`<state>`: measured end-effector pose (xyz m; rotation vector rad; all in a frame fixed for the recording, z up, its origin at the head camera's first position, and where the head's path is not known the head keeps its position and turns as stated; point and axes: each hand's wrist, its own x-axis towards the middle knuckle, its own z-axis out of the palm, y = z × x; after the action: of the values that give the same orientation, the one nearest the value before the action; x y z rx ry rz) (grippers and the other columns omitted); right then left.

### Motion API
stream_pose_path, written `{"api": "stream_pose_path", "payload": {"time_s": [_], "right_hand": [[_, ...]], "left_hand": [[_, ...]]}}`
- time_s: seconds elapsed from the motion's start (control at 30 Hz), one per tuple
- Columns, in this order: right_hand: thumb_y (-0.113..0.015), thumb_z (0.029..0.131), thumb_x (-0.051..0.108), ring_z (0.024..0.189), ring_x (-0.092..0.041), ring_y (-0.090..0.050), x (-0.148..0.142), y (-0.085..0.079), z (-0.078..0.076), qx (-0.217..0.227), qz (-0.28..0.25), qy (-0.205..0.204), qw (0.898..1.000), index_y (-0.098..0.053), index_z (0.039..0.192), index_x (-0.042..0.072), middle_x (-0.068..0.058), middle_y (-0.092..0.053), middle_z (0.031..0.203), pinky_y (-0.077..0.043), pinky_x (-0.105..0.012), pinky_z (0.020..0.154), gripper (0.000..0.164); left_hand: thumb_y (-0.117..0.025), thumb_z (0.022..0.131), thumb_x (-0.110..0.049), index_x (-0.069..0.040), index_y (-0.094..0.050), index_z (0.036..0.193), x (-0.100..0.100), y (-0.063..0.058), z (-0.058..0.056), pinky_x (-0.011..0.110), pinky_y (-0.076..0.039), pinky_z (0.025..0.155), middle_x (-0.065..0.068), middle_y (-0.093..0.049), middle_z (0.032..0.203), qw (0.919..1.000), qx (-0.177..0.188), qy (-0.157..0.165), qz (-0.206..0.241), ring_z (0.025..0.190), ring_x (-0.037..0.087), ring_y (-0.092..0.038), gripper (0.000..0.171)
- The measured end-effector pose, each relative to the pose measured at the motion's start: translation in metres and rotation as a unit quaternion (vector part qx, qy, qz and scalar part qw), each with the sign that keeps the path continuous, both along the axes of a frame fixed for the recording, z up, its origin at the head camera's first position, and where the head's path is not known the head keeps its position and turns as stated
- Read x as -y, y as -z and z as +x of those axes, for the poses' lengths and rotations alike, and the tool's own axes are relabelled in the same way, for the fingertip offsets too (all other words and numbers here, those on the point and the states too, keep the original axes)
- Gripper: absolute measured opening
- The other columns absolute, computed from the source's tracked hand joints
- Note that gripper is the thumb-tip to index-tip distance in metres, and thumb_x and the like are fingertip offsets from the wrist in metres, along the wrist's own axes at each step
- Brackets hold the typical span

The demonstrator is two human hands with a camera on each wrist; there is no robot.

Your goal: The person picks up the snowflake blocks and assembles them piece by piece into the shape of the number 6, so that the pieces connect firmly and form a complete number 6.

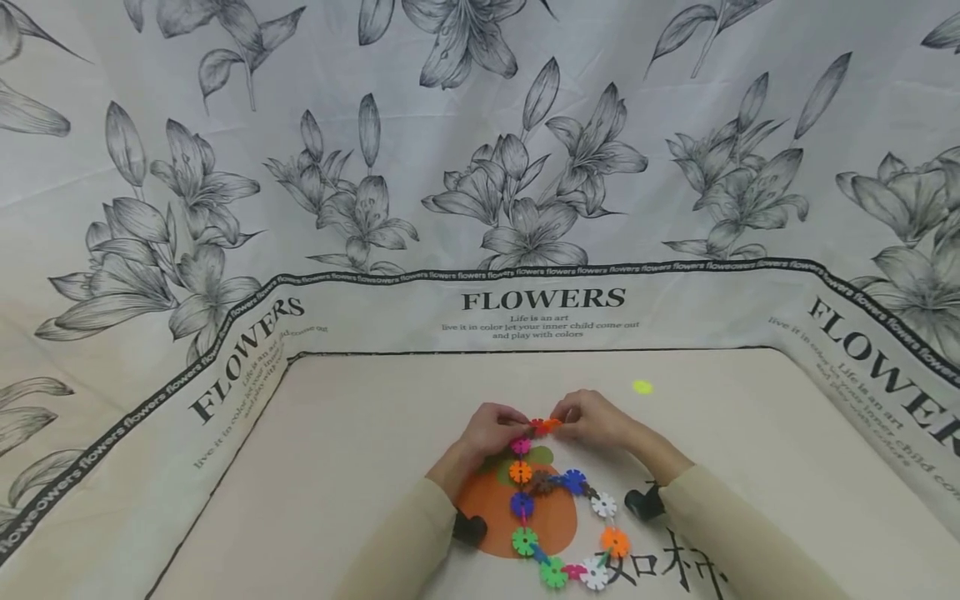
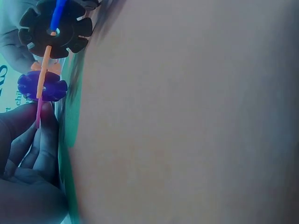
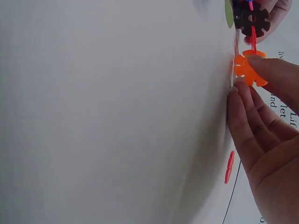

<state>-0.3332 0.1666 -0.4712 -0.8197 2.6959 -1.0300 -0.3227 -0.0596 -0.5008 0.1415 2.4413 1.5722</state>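
A chain of small notched plastic discs (image 1: 521, 504), in several colours, hangs down from both hands and loops round on the tabletop. My left hand (image 1: 491, 433) pinches a disc near the chain's top end, where red and pink pieces meet. Facing it, my right hand (image 1: 596, 418) pinches an orange disc (image 3: 251, 68) between thumb and fingers. A red disc seen edge-on links this orange disc to a dark disc (image 3: 252, 18). Seen in the left wrist view, the left thumb and fingers (image 2: 49, 140) grip a thin pink piece below a purple disc (image 2: 43, 86); colours there look tinted.
A loose yellow disc (image 1: 642, 387) lies on the tabletop beyond the right hand. The pale cloth (image 1: 360, 433) bears a printed orange fruit (image 1: 480, 517) and black characters under the chain. A flower-printed curtain (image 1: 525, 208) rises behind and at both sides.
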Motion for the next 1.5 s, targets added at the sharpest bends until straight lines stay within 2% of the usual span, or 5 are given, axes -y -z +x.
{"api": "stream_pose_path", "payload": {"time_s": [0.3,0.57,0.73,1.07,1.5], "right_hand": [[-0.078,0.091,0.022,0.081,-0.019,-0.062,-0.028,-0.012,-0.005,0.043,-0.005,0.012,0.999,-0.071,0.117,0.001,-0.005,-0.069,0.099,-0.054,-0.031,0.065,0.033],[-0.073,0.096,0.020,0.093,-0.026,-0.060,-0.045,-0.009,-0.016,0.038,0.022,0.125,0.991,-0.066,0.124,0.000,-0.012,-0.065,0.105,-0.053,-0.035,0.073,0.035],[-0.072,0.095,0.017,0.094,-0.026,-0.057,-0.043,-0.001,-0.022,0.044,0.043,0.158,0.985,-0.064,0.125,0.001,-0.012,-0.063,0.106,-0.052,-0.039,0.079,0.035],[-0.072,0.094,0.013,0.089,-0.024,-0.056,-0.037,0.002,-0.027,0.035,0.066,0.147,0.986,-0.065,0.111,0.003,-0.008,-0.062,0.096,-0.051,-0.039,0.080,0.022],[-0.073,0.095,0.015,0.082,-0.020,-0.060,-0.041,0.001,-0.009,0.070,0.000,0.144,0.987,-0.068,0.099,0.005,-0.006,-0.066,0.091,-0.051,-0.033,0.073,0.012]], "left_hand": [[-0.075,0.094,-0.017,-0.009,-0.078,0.100,0.001,-0.001,0.001,0.027,-0.056,0.076,-0.001,-0.075,0.086,1.0000,0.006,-0.004,-0.007,0.078,0.012,-0.066,0.010],[-0.074,0.095,-0.016,-0.009,-0.077,0.102,0.003,0.000,0.001,0.028,-0.056,0.077,0.000,-0.074,0.088,1.0000,0.002,0.007,-0.003,0.079,0.013,-0.065,0.011],[-0.074,0.095,-0.018,-0.009,-0.078,0.103,0.004,-0.001,0.003,0.027,-0.056,0.076,0.000,-0.073,0.088,0.9999,0.000,0.009,-0.010,0.078,0.013,-0.064,0.012],[-0.074,0.095,-0.018,-0.009,-0.077,0.105,0.004,-0.003,0.002,0.027,-0.056,0.077,-0.001,-0.073,0.089,0.9997,0.001,0.015,-0.017,0.079,0.013,-0.064,0.014],[-0.073,0.096,-0.017,-0.010,-0.077,0.105,0.003,-0.004,0.002,0.028,-0.056,0.078,0.000,-0.073,0.089,0.9998,0.008,0.011,-0.012,0.080,0.013,-0.065,0.012]]}}
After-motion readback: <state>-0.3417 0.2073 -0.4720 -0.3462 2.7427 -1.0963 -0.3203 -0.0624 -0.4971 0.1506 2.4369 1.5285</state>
